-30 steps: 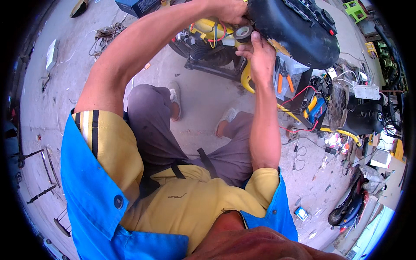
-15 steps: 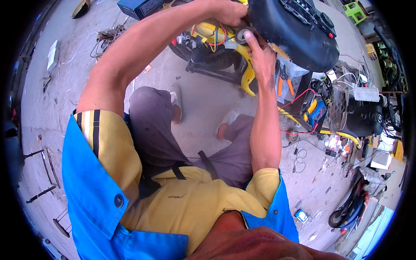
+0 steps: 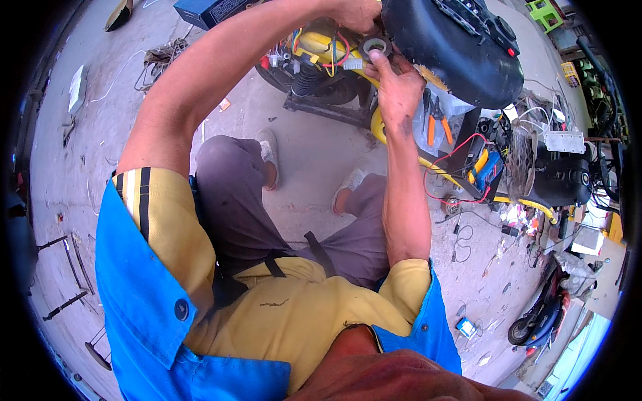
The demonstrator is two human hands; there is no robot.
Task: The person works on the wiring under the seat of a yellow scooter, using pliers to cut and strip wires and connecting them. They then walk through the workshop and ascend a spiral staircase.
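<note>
Up at the top of the head view, my left hand point(image 3: 358, 15) is curled in against the edge of a black seat point(image 3: 452, 59); what its fingertips grip is hidden. My right hand point(image 3: 398, 91) grips a roll of dark tape point(image 3: 376, 45) with its thumb up on it, just under that edge. Beside them is a yellow vehicle frame point(image 3: 314, 45) with coloured wires. Orange-handled cutters point(image 3: 438, 125) lie on a clear plastic bag to the right of my right hand.
A blue box point(image 3: 206, 9) is at upper left. At right are a cluttered black-and-yellow vehicle body point(image 3: 560, 175), tangled wires and a white power strip point(image 3: 565, 142). A scooter point(image 3: 535, 319) stands at lower right; metal frames point(image 3: 67, 281) lie on the floor at left.
My right hand shifted slightly on the tape roll; the roll's ring shows again after being mostly covered by my thumb. My left hand stays at the seat edge with little movement.
</note>
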